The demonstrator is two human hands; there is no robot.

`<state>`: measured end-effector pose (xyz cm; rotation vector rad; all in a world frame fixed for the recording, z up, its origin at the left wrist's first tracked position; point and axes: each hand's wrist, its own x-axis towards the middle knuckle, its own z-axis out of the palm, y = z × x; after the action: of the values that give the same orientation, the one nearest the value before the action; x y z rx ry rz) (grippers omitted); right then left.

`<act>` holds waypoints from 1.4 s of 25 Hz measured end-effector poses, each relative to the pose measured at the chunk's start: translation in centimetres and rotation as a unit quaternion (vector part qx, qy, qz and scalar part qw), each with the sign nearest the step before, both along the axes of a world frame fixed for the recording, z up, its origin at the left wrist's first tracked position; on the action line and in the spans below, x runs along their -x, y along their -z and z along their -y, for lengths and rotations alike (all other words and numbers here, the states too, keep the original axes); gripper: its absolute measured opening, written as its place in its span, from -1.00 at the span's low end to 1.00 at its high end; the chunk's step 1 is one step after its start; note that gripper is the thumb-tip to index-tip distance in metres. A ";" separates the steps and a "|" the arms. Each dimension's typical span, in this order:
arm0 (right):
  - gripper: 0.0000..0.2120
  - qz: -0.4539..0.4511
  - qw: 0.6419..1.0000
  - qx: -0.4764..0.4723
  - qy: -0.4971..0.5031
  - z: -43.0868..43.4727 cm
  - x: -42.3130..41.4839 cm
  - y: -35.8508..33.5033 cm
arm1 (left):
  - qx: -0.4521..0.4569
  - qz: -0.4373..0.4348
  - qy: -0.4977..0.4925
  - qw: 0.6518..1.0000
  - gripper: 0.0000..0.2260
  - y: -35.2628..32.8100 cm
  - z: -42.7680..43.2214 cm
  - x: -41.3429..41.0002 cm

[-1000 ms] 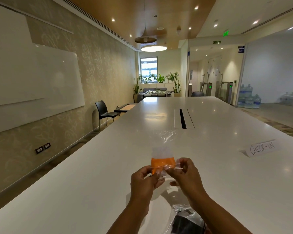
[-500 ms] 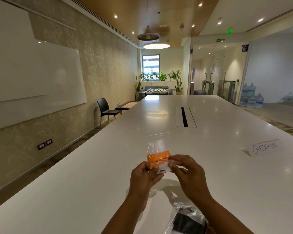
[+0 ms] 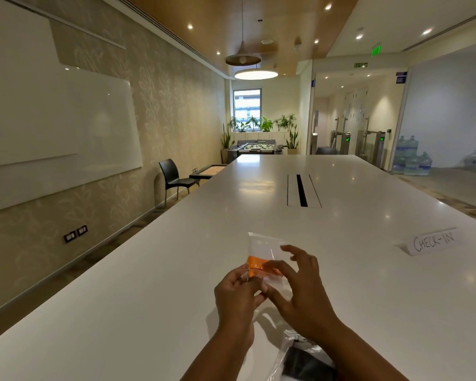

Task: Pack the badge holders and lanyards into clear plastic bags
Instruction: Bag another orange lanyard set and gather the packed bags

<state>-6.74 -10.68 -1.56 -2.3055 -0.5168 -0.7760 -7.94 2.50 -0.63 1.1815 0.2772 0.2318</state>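
A small clear plastic bag (image 3: pixel 261 244) is held upright above the white table (image 3: pixel 149 284), with an orange folded lanyard (image 3: pixel 256 264) inside its lower half. My left hand (image 3: pixel 235 298) pinches the bag's lower left edge, where a small metal clip shows. My right hand (image 3: pixel 300 292) grips the bag's lower right side with thumb and forefinger, its other fingers spread. The bag's bottom is hidden behind my fingers.
Another clear bag with black contents (image 3: pixel 302 361) lies on the table under my right forearm. A folded "CHECK-IN" paper sign (image 3: pixel 432 242) stands at the right. A cable slot (image 3: pixel 302 190) runs along the table's middle. A black chair (image 3: pixel 173 177) stands by the left wall.
The bag has tilted and risen a little, with its top now standing straight. My right hand has opened its outer fingers and shifted up along the bag's right side.
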 end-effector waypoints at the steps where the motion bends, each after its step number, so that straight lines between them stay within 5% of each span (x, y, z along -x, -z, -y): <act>1: -0.58 0.031 0.999 0.042 -0.004 0.2 0.0 -0.1 | -0.006 -0.006 -0.006 1.000 -0.78 0.0 0.0 -0.1; 4: -0.64 0.075 0.994 0.070 -0.045 0.3 0.2 0.0 | -0.037 -0.004 0.000 0.999 -0.89 0.2 0.0 -0.1; 11: -0.72 0.173 0.977 0.124 -0.026 1.1 -0.7 0.5 | -0.084 -0.015 -0.001 0.996 -0.78 0.5 0.9 0.1; 17: -0.74 0.150 0.974 0.172 -0.005 1.1 -0.8 0.5 | -0.296 -0.047 -0.018 0.954 -0.69 0.8 0.8 0.1; 25: -0.77 0.022 0.993 0.101 -0.050 1.2 -0.5 0.1 | -0.014 -0.113 0.143 0.983 -0.73 -0.4 -0.9 0.1; 30: -0.54 0.034 0.991 0.123 -0.036 1.0 -0.5 0.2 | -0.199 -0.058 0.117 0.971 -0.68 -0.1 -0.4 0.3; 35: -0.62 0.035 0.988 0.144 -0.034 0.8 -0.3 0.0 | -0.352 -0.022 0.097 0.931 -0.67 -0.2 -0.5 0.3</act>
<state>-6.40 -11.53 -1.52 -2.5153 -0.7794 -0.7942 -8.27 2.98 -0.47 1.9182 0.1086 0.1302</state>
